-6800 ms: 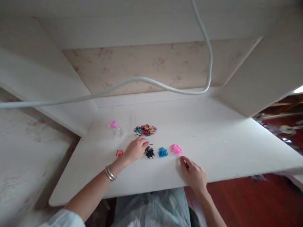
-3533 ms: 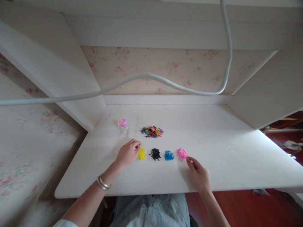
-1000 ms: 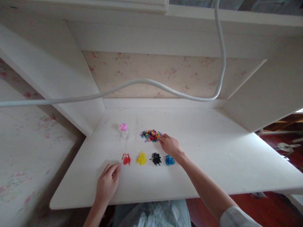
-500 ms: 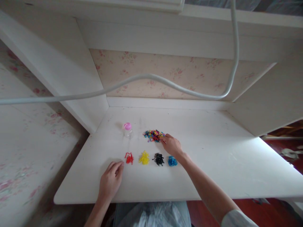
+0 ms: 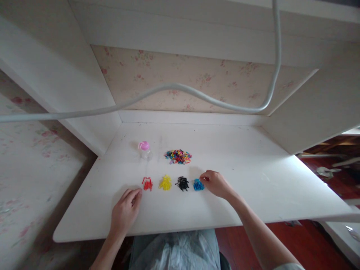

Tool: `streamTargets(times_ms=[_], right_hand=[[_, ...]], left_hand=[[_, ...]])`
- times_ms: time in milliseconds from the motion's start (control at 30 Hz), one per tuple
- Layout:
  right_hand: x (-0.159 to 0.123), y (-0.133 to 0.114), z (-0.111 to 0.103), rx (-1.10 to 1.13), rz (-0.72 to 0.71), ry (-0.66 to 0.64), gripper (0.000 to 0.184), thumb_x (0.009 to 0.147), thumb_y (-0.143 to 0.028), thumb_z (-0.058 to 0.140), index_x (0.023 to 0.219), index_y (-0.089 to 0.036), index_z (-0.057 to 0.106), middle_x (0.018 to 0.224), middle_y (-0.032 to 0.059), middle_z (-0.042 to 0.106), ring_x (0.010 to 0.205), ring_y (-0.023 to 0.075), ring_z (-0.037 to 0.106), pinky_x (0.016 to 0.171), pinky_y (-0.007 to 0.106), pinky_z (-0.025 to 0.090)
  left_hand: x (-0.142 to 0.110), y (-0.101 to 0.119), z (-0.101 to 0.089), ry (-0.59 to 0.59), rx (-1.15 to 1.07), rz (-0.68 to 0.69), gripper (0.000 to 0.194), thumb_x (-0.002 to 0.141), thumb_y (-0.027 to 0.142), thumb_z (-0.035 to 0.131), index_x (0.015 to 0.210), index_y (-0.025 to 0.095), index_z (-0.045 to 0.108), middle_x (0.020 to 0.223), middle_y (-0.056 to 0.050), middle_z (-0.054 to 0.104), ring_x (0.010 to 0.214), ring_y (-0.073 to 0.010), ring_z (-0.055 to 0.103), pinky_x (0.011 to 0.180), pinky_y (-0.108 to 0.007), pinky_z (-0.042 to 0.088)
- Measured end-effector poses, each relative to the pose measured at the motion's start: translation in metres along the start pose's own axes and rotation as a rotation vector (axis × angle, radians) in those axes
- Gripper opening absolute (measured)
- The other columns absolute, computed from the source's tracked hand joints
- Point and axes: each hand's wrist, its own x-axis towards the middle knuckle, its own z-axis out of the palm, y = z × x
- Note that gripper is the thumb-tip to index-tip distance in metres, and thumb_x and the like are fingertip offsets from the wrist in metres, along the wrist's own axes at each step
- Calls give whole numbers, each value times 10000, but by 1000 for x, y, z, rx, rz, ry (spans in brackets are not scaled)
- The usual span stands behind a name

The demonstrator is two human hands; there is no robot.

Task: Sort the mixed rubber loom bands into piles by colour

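Note:
My right hand [image 5: 216, 183] is at the right edge of a small pile of blue bands [image 5: 198, 184]. Its thumb and forefinger are pinched together; whatever lies between the tips is too small to make out. My left hand [image 5: 125, 210] rests on the tabletop with curled fingers, its tips just left of a pile of red bands [image 5: 147, 183]. Between the two hands lie a yellow pile [image 5: 165, 182] and a black pile [image 5: 182, 183]. Farther back is a mixed heap of many-coloured bands [image 5: 178, 156], which look like little elastics.
Left of the mixed heap stands a small clear jar [image 5: 146, 154] with a pink top [image 5: 144, 145]. A thick white cable [image 5: 174, 87] crosses the view above the white table [image 5: 253, 180]. Side panels and a wallpapered back wall [image 5: 180, 75] enclose the table.
My right hand has moved from the mixed heap toward me, to the blue pile. The left hand stays beside the red pile. The whole view has shifted slightly.

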Motion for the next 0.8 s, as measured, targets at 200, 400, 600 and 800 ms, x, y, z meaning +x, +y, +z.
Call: streamTargets(times_ms=[200, 400, 600, 800], right_hand=[[-5, 0, -3, 11, 14, 44, 300, 821, -273, 431, 786, -228, 726, 795, 21, 660, 698, 123, 583, 642, 204, 379], [-30, 18, -5, 185, 81, 282, 342, 842, -382, 411, 843, -223, 714, 819, 32, 677, 696, 134, 590, 656, 224, 414], [-66, 63, 28, 359, 430, 459, 440, 792, -551, 479, 918, -202, 715, 797, 40, 701, 686, 171, 612, 629, 244, 441], [-79, 67, 41, 334, 501, 518, 463, 817, -573, 441, 965, -224, 708, 850, 42, 710, 751, 189, 629, 692, 263, 448]], left_hand=[[0, 0, 0, 10, 10, 19, 255, 886, 386, 447, 926, 222, 639, 890, -25, 665, 759, -141, 630, 695, -238, 484], [1, 5, -3, -15, -20, 1, 257, 886, 384, 446, 918, 214, 636, 883, -28, 661, 728, -139, 623, 662, -239, 488], [26, 39, -5, -103, -72, 85, 274, 894, 384, 424, 912, 216, 640, 907, -34, 658, 712, -129, 607, 662, -235, 483], [67, 92, 8, -258, 66, 202, 265, 900, 358, 409, 897, 243, 647, 915, -8, 656, 748, -116, 611, 684, -221, 447]])
